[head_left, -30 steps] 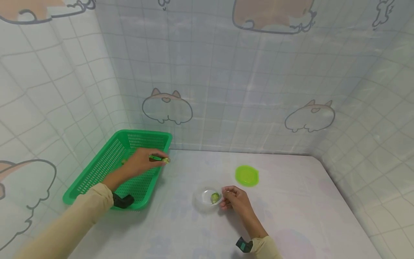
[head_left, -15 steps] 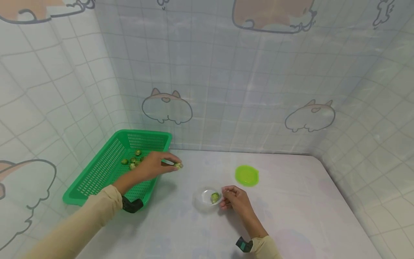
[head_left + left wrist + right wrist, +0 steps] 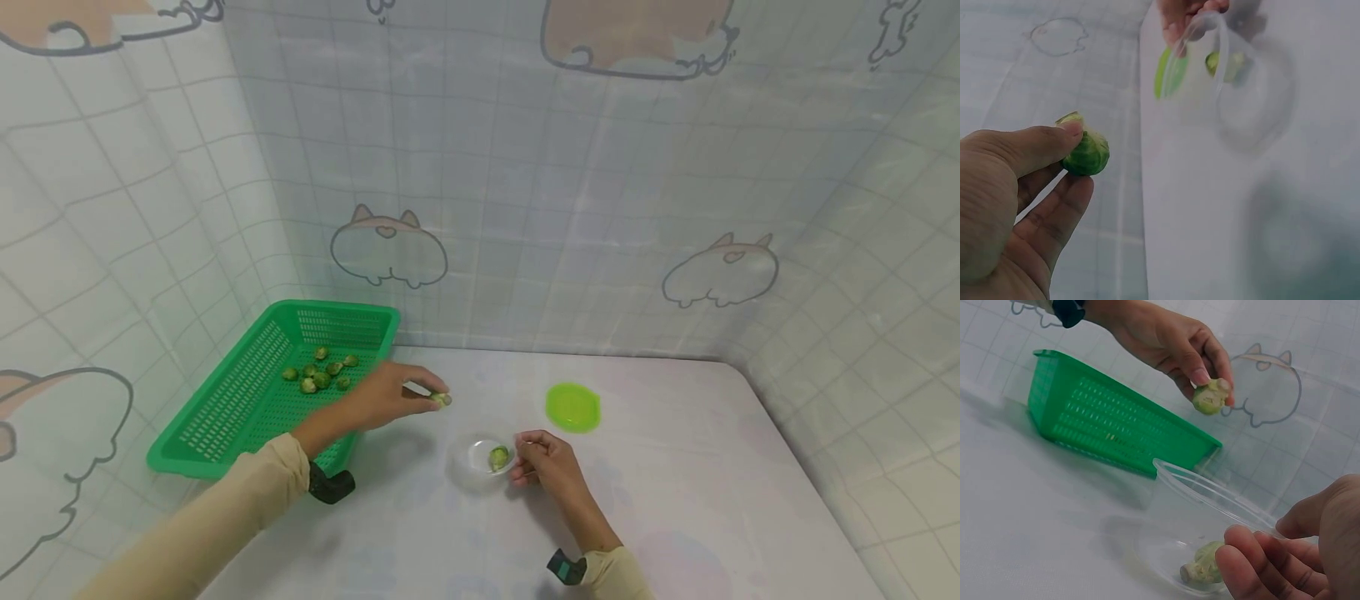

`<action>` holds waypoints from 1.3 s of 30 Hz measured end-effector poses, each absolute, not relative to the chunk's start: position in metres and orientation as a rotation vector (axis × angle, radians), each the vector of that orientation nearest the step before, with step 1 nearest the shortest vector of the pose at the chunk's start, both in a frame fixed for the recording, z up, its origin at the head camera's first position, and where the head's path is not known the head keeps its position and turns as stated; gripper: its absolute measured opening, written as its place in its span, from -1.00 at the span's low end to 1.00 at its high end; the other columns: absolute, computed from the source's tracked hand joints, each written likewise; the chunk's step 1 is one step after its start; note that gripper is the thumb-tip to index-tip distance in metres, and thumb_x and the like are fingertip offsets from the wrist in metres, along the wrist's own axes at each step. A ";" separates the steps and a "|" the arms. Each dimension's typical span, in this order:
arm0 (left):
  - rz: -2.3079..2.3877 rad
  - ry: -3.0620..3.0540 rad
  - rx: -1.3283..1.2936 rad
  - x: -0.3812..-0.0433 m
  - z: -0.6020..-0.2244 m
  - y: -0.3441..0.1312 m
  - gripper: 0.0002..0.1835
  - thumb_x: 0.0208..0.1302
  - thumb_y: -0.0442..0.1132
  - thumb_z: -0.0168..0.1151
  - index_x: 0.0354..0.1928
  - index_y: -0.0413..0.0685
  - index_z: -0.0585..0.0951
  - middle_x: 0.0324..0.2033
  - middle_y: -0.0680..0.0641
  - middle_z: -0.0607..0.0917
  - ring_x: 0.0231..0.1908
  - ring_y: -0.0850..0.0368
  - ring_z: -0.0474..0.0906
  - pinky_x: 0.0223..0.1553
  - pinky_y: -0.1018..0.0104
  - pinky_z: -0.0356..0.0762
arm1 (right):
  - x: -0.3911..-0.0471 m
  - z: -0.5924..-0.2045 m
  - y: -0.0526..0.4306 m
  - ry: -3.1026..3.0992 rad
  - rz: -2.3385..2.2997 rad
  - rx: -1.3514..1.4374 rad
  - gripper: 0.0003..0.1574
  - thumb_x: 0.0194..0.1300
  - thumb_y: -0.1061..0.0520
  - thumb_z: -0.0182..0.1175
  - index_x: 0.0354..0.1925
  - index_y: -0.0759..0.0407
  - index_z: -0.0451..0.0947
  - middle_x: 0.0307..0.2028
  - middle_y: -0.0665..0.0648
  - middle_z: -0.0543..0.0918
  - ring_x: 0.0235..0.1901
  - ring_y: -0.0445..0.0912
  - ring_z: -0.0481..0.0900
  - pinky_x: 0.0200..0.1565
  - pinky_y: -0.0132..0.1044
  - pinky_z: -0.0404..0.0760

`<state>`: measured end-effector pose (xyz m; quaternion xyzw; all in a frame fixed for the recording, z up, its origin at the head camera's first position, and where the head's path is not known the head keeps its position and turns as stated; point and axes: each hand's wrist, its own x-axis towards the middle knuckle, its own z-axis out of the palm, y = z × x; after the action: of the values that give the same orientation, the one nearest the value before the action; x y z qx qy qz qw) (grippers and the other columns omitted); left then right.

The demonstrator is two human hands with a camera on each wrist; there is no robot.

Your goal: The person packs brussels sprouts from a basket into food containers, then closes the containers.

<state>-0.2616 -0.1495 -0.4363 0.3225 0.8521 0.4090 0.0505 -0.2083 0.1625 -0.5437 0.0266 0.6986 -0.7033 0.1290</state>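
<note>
The left hand (image 3: 384,396) pinches a Brussels sprout (image 3: 1090,154) in the air between the slotted green basket (image 3: 213,425) and a clear plastic bowl (image 3: 467,468) that the right hand (image 3: 553,467) grips.

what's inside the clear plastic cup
A single brussels sprout shows at the bottom of the clear cup, on the side by the right hand. In the right wrist view, that hand's fingers cover part of the sprout and some of the cup.

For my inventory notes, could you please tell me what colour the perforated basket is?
The basket is green, showing best in the head view.
</note>
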 end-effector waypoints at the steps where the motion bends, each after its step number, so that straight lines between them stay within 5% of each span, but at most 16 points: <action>1: 1.234 2.591 0.989 -0.262 -0.438 -0.146 -0.74 0.29 -0.16 0.42 0.02 0.12 0.73 -0.07 0.16 0.75 -0.01 0.15 0.68 -0.02 0.34 0.67 | -0.208 -0.544 0.163 2.030 -2.044 0.078 -0.51 0.48 0.07 0.18 0.15 0.43 0.47 -0.41 0.08 0.69 -0.48 -0.10 0.71 -0.32 -0.24 0.75; 39: 1.014 2.372 1.060 -0.249 -0.488 -0.056 -0.80 0.22 -0.37 0.45 -0.13 0.02 0.78 -0.19 0.20 0.77 -0.13 0.39 0.67 -0.10 0.53 0.62 | -0.207 -0.542 0.161 2.031 -2.056 0.064 -0.50 0.44 0.06 0.22 0.12 0.44 0.47 -0.43 0.14 0.69 -0.51 -0.10 0.71 -0.36 -0.21 0.76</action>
<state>-0.2488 -0.0561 -0.4880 0.3742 0.8373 0.3580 0.1753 -0.2073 0.1613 -0.5416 0.0220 0.6970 -0.7057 0.1251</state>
